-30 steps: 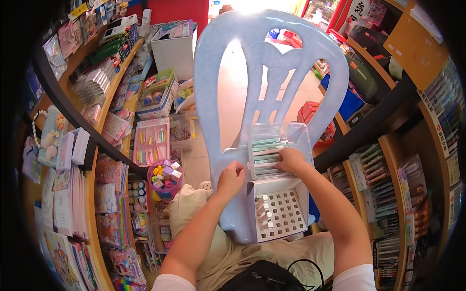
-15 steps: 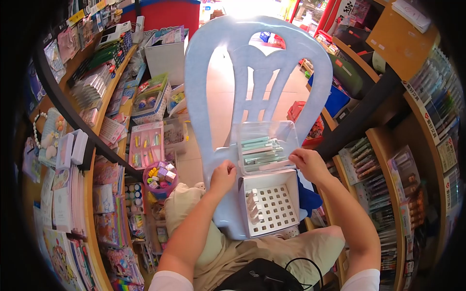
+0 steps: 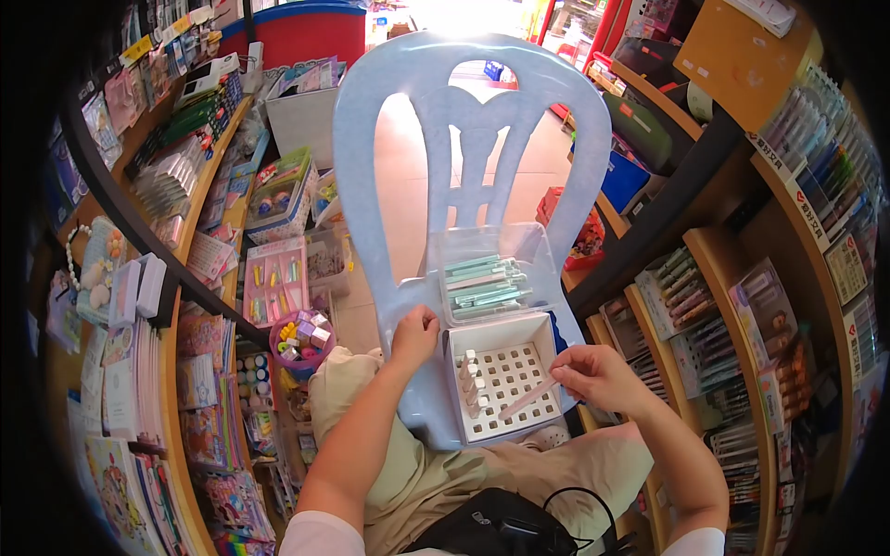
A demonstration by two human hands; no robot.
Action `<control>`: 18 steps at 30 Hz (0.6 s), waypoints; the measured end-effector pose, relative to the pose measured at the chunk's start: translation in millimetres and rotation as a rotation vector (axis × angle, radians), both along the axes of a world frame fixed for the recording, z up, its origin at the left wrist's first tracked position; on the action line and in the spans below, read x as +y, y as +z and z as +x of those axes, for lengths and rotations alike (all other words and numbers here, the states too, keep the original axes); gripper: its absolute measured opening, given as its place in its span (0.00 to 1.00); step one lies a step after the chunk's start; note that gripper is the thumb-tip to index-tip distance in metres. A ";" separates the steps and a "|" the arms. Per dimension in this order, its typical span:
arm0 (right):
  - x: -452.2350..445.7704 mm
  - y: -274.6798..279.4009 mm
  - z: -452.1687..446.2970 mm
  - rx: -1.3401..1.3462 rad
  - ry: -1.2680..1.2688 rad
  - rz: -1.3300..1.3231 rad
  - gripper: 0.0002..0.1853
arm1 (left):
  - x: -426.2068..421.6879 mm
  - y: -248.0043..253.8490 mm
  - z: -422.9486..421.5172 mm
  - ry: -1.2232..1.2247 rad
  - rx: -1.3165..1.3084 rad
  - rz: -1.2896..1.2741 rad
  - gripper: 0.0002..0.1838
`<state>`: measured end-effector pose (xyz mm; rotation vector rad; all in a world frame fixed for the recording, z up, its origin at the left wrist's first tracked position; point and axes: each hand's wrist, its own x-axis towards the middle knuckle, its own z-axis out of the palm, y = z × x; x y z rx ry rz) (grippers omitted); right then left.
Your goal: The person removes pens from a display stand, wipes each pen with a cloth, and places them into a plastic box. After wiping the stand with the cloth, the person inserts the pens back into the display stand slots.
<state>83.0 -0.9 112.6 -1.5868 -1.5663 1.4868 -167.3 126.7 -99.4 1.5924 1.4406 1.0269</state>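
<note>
My right hand (image 3: pixel 593 375) pinches one end of a slim pale pink pen (image 3: pixel 527 401), whose other end slants down over a white box (image 3: pixel 454 371). Inside that box is a perforated white tray (image 3: pixel 505 375) with rows of square holes. A row of white pen-like sticks (image 3: pixel 473 380) stands along the tray's left side. Behind the box a clear plastic case (image 3: pixel 538 243) holds several mint-green pens (image 3: pixel 482 283). My left hand (image 3: pixel 414 335) is curled closed to the left of the box, with nothing visible in its fingers.
A light blue plastic chair (image 3: pixel 357 167) carries the box and the case. Shelves of notebooks (image 3: pixel 120 389) stand at left and shelves of pens (image 3: pixel 705 324) at right. A pink basket (image 3: pixel 301 366) and a pink tray (image 3: pixel 248 306) are beside the chair on the left.
My right hand has moved from the clear case down to the white box's right side, and the pale pink pen now shows in it. My left hand stays beside the box. The view has shifted slightly.
</note>
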 end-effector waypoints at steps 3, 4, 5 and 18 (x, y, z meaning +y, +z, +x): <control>-1.9 -10.3 -7.3 0.054 -0.020 -0.077 0.08 | 0.5 -0.8 -0.3 -0.003 0.003 0.013 0.05; -2.8 -14.4 -10.1 0.053 -0.016 -0.074 0.08 | 0.7 -0.1 -0.6 -0.003 0.001 0.008 0.05; -4.5 -17.3 -13.3 0.051 -0.012 -0.071 0.08 | 0.7 0.7 -1.1 -0.003 -0.001 0.003 0.05; -23.9 -26.1 -57.9 -0.334 0.465 0.609 0.11 | -0.9 6.0 -2.2 0.025 -0.046 -0.076 0.05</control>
